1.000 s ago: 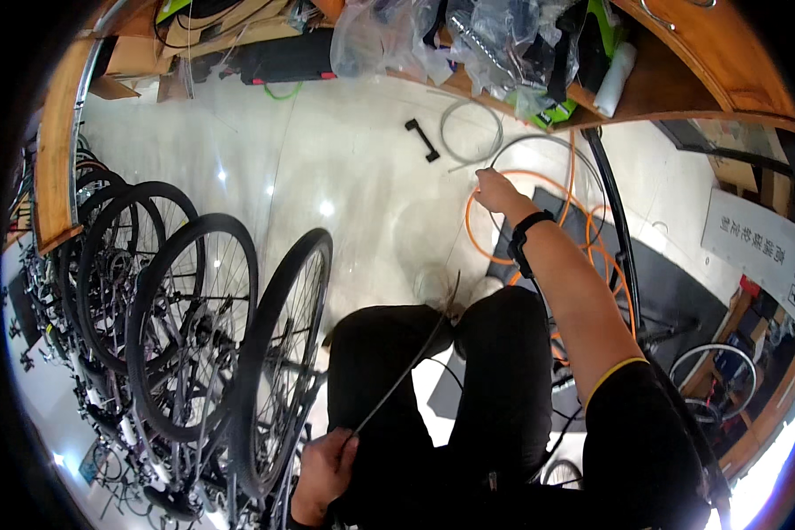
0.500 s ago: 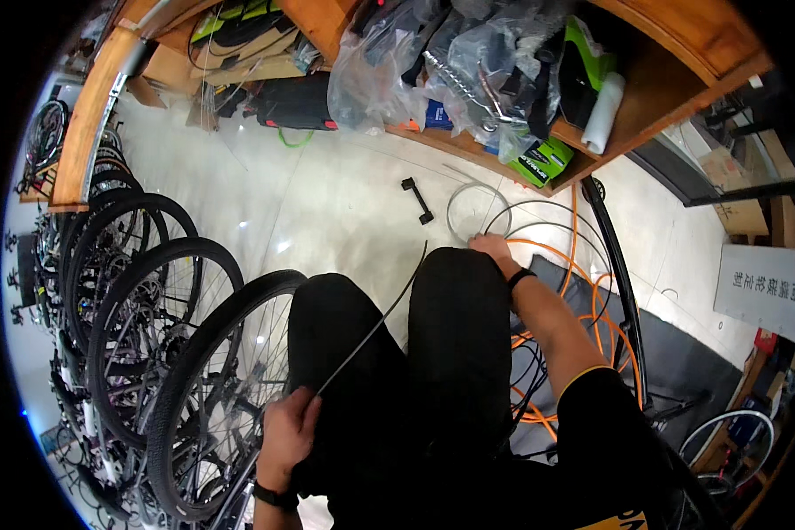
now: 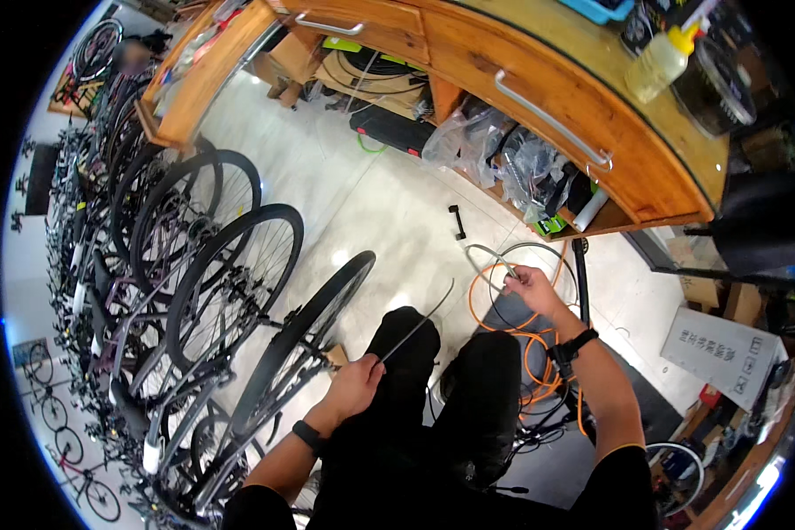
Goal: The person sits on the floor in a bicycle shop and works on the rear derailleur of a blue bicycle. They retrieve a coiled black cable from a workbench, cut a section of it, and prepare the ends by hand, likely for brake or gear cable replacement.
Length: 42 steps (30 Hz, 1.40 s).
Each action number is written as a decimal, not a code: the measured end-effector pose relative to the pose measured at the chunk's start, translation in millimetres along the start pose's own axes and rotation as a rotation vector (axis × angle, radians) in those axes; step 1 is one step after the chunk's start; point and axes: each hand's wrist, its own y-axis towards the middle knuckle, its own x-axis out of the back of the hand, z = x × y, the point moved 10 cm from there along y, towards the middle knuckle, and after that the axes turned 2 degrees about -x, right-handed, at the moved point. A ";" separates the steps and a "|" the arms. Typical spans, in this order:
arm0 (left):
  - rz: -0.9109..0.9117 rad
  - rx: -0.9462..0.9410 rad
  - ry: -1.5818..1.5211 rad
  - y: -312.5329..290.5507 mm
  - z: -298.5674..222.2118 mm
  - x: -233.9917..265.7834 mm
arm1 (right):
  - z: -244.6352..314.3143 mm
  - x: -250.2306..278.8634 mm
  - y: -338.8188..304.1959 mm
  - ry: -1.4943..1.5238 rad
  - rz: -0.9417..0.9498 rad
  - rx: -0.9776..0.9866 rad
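Note:
My left hand is closed around one end of a thin dark length of cable housing. Its free end slants up past my left knee and curves slightly at the tip. To the right, beyond my right knee, my right hand pinches a loop of thin grey cable. That loop hangs over the floor near the tangled orange hose and a darker cable ring. The two hands are well apart.
Parked bicycles crowd the left side, one wheel close to my left arm. A wooden workbench with drawers spans the far side. A small black bar-shaped part lies on the floor. At right stands a grey-white carton.
The view has tilted up, showing more of the workbench. My right hand has lifted with the grey cable loop. My left hand keeps its hold on the cable housing.

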 end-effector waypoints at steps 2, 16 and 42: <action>-0.005 -0.006 -0.131 -22.8 -14.2 16.8 | 37.6 -8.3 -26.2 0.123 -0.070 -0.083; 0.483 -0.299 -0.466 -54.8 -262.2 36.7 | 275.8 -67.5 -140.2 0.657 -0.005 -0.460; -0.428 -0.056 -1.809 573.8 65.3 292.2 | 351.1 210.9 -93.8 -1.408 -0.379 -0.438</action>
